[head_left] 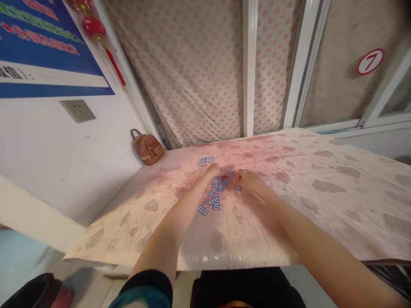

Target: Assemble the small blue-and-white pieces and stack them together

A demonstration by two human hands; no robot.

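Note:
Small blue-and-white striped pieces [213, 200] lie in a loose, overlapping pile on the table. My left hand [215, 171] is closed at the far end of this pile, its fingertips pinched at one small piece [228, 174]. Just to the right, my right hand [246, 179] is closed with curled fingers; whatever is between them is too small to make out. A single striped piece [237, 188] lies on the cloth under the right hand. Beyond the left hand, more of these pieces [206, 160] are laid out in neat short rows.
A patterned cloth [321, 205] covers the table. At its far left corner a small brown backpack-shaped bag [149, 149] leans against the wall. A dotted curtain [205, 77] and white window frames rise behind the table. A dark bin-like object [38, 291] stands on the floor at lower left.

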